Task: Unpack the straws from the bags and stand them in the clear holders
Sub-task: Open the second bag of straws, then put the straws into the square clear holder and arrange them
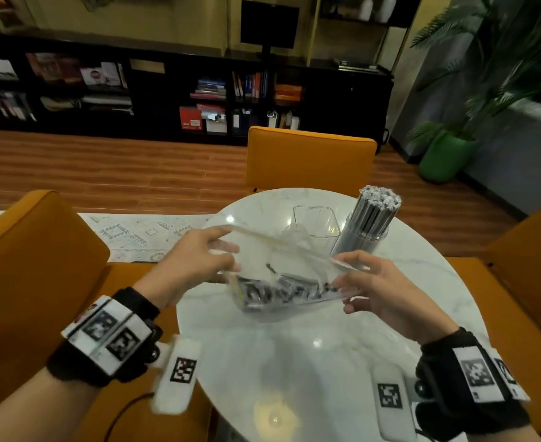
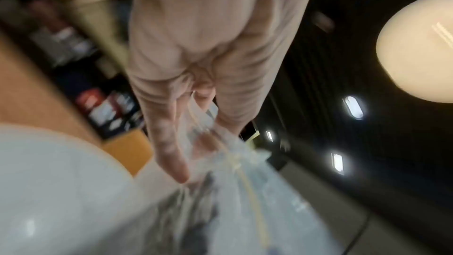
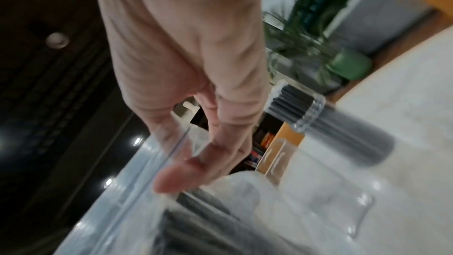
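Head view: above the marble table [image 1: 294, 362], left hand [image 1: 195, 260] and right hand [image 1: 380, 291] pinch opposite ends of a clear bag [image 1: 281, 272] of dark straws [image 1: 278, 293]. Behind stand an empty square holder [image 1: 317, 224] and a straw-filled round holder [image 1: 366, 231].

Left wrist view: fingers [image 2: 169, 152] grip blurred plastic.

Right wrist view: fingers [image 3: 181, 174] clasp the bag's rim [image 3: 157, 162].

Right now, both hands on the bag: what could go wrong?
1. The bag is gripped only at its mouth, by the left hand and right hand; a hard pull may spill the straws.
2. The full holder and empty holder stand just behind; a jerk could topple them.
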Motion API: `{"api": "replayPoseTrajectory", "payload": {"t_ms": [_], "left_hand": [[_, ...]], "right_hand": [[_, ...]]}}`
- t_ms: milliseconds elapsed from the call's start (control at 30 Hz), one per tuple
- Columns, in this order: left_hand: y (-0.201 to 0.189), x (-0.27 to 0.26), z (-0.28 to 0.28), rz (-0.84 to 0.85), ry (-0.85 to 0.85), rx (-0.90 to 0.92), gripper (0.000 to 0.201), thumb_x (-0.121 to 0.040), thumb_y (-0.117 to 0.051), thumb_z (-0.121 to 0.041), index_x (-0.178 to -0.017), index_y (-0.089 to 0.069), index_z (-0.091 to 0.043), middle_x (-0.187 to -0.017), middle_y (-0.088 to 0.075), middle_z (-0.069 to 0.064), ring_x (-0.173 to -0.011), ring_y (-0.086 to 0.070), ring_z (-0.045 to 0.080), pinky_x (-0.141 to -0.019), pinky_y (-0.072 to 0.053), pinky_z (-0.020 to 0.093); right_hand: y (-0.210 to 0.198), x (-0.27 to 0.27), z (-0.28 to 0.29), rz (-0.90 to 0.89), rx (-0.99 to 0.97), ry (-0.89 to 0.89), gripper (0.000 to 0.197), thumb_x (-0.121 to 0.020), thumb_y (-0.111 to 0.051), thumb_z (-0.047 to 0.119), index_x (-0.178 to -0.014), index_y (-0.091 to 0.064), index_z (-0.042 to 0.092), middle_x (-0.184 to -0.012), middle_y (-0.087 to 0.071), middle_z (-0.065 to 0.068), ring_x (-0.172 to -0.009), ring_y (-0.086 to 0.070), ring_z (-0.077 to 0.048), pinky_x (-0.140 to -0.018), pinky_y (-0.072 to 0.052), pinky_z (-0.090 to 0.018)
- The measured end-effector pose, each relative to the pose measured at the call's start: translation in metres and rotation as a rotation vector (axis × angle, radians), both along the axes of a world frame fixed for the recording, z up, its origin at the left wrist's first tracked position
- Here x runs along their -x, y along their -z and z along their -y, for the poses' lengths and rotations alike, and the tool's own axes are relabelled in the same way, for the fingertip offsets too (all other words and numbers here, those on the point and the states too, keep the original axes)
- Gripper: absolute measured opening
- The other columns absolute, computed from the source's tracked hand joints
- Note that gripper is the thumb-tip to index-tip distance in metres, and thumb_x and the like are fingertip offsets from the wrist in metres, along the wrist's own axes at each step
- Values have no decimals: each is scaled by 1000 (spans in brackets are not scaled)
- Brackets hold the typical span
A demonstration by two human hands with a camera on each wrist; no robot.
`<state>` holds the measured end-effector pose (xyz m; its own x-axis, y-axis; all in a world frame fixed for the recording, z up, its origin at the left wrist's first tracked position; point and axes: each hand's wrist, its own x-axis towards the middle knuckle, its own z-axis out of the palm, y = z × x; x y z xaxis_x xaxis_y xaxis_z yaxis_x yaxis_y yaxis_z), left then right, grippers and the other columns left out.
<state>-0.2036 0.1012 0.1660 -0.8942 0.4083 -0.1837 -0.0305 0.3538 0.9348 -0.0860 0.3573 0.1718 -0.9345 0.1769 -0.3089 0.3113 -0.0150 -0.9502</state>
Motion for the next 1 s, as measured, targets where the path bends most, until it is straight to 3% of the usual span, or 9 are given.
{"api": "replayPoseTrajectory", "payload": {"t_ms": [100, 200, 267, 400, 500, 633, 767, 900, 1000], "left_hand": [[0, -1, -5, 197, 42, -191, 73, -82, -65, 10, -143, -42, -22, -127, -54, 1, -75, -67, 19, -59, -58, 23], [18, 0, -1, -75, 77, 294, 68, -87, -60, -2, -145, -39, -29, -128, -46, 5, -64, -59, 15, -53, -53, 19], [32, -4, 0, -6, 141, 444, 69, -92, -54, -9, -149, -27, -36, -121, -49, 12, -74, -67, 21, -64, -61, 29], [36, -17, -3, 447, 190, -29, 102, -89, -58, 9, -150, 4, -45, -107, -64, 25, -79, -74, 29, -72, -63, 37], [35, -15, -6, 444, 135, -179, 114, -77, -64, 23, -149, -12, -49, -123, -54, 23, -85, -69, 32, -71, -62, 36], [48, -3, 5, 244, 85, 74, 92, -70, -77, 8, -142, -40, -36, -149, -32, 3, -106, -60, 23, -85, -57, 36], [45, -12, -3, 465, 54, -282, 43, -84, -68, -12, -126, -61, -17, -131, -58, -1, -121, -51, 20, -100, -41, 48], [46, -17, -13, 523, 17, -447, 30, -91, -57, -6, -119, -65, -11, -106, -67, 9, -92, -65, 17, -91, -51, 46], [52, -20, -16, 494, -7, -396, 23, -91, -59, -3, -113, -58, -9, -94, -65, 14, -75, -63, 19, -69, -61, 35]], "right_hand": [[10, -1, -2, -15, 90, 29, 20, -88, -57, -6, -104, -65, 2, -72, -63, -9, -53, -55, -12, -46, -46, -23], [33, -1, -3, 51, 35, 117, 12, -93, -55, 0, -103, -60, -4, -73, -52, -12, -52, -48, -14, -43, -42, -21], [51, -2, 0, 96, 27, 111, 17, -93, -59, 12, -101, -57, -3, -75, -47, -10, -55, -48, -15, -46, -44, -22], [63, -7, 5, 193, 185, 35, 33, -92, -64, 23, -121, -58, 8, -114, -60, -5, -87, -70, -34, -71, -58, -36], [60, -9, 8, 118, 215, 8, 26, -93, -58, 6, -119, -61, 5, -109, -69, -13, -86, -73, -29, -70, -60, -33], [60, -8, 1, 67, 64, 161, 24, -95, -55, 11, -114, -64, -1, -83, -67, -10, -70, -67, -20, -63, -57, -28], [62, -12, 11, 169, -19, 25, 30, -96, -51, 43, -104, -70, 21, -110, -64, -1, -94, -66, -30, -80, -58, -37], [60, -11, 19, 31, 82, 102, 33, -96, -54, 36, -94, -71, 7, -99, -72, 0, -92, -69, -28, -87, -52, -48], [63, -9, 15, -49, 76, 179, 31, -97, -52, 27, -95, -67, 0, -92, -70, -6, -81, -69, -22, -73, -51, -40]]}}
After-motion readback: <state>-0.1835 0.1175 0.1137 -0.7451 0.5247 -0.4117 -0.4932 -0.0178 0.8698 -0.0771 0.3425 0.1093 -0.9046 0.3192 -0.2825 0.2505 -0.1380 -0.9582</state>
